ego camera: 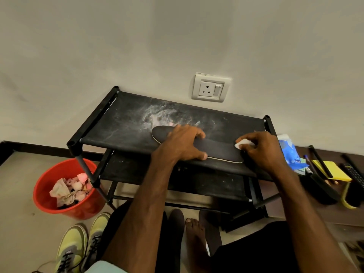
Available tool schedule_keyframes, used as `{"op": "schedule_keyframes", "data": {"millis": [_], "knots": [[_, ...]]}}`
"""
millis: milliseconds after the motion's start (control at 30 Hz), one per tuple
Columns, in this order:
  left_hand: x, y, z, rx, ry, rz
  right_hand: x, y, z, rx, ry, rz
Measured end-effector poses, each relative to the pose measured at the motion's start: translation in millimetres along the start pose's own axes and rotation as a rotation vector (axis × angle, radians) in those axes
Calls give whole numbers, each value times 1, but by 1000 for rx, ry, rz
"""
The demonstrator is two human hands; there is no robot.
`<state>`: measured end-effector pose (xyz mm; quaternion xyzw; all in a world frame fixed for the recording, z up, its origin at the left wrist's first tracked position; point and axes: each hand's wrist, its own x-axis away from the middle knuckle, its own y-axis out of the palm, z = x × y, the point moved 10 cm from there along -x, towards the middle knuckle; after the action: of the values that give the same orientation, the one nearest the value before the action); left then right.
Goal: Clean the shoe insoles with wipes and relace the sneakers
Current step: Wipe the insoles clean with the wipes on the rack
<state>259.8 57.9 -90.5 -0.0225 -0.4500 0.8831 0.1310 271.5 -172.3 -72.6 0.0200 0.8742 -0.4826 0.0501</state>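
A dark insole with a pale edge lies on the top shelf of a black fabric shoe rack. My left hand lies across the insole's middle, fingers spread, thumb at its near edge, pressing it down. My right hand pinches a folded white wipe against the insole's right end. A pair of yellow-green sneakers with black laces stands on the floor at lower left. A second dark insole lies on the floor beside a bare foot.
A red bucket holding crumpled used wipes stands left of the rack. A blue wipes pack, pens, a yellow pad and brushes lie on a low surface to the right. A wall socket is behind the rack.
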Motion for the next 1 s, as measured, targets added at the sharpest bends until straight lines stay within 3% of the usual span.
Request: {"op": "schedule_keyframes", "data": {"millis": [433,767,1000], "knots": [[-14,11,-14,19,-106,5,32,16,-13,101,-55,-302],[-14,12,-15,66,-65,-82,-19,33,-29,91,-9,-154],[-17,13,-19,100,-83,-76,30,30,-38,84,-88,-334]]}}
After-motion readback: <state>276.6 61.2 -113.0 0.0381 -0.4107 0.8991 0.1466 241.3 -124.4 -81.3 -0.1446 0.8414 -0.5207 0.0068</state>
